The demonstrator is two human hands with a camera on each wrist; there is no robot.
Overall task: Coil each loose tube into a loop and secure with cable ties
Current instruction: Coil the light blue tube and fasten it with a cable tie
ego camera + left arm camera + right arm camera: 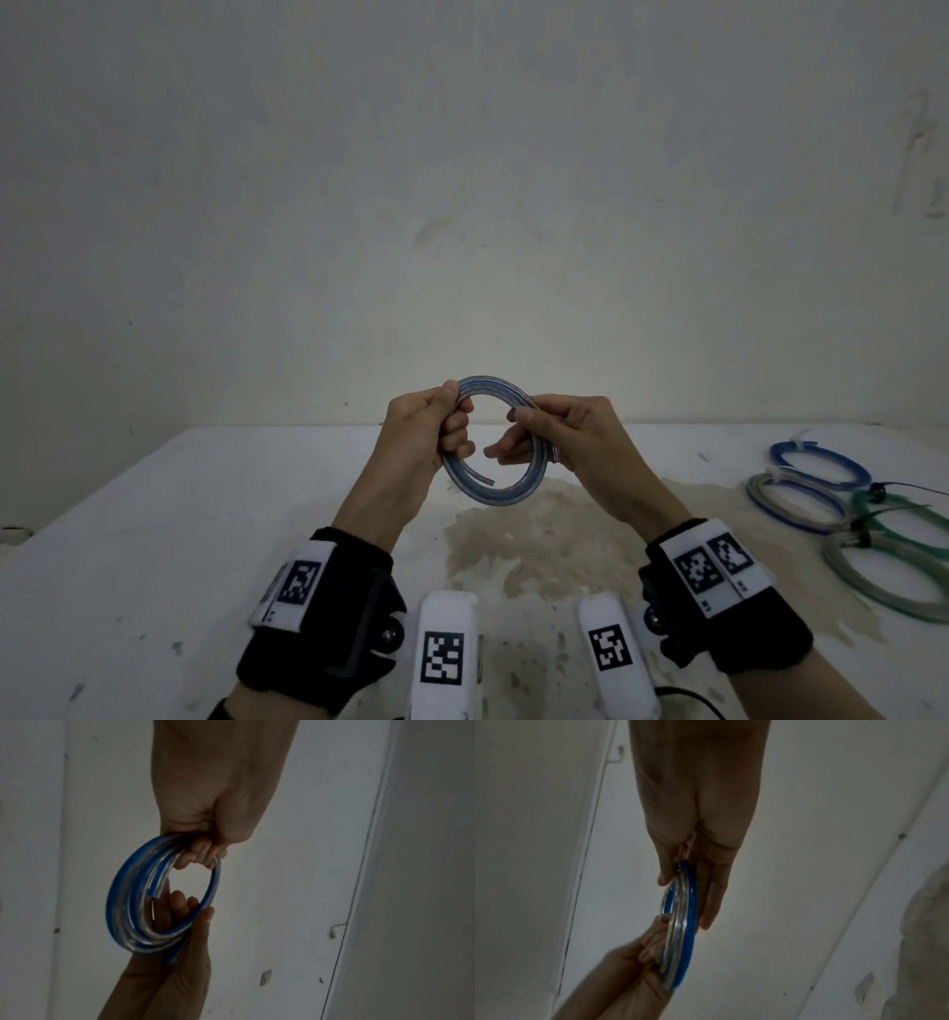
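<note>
Fingers of left hand (430, 430) curl round the coil's left side; right hand (560, 437) pinches its right side w/ thumb, other fingers straighter behind. Both hold the blue-striped clear tube (493, 493) above the stained surface (154, 514), wound into several turns, one cut end (487, 482) poking loose inside the loop. Right of the coil, well apart, lie four finished coils (842, 514), already tied. Step: coiling looks done, not yet tied. Next prob. needs one hand freed to fetch a tie w/o turns springing open; no spare tie seen.
</note>
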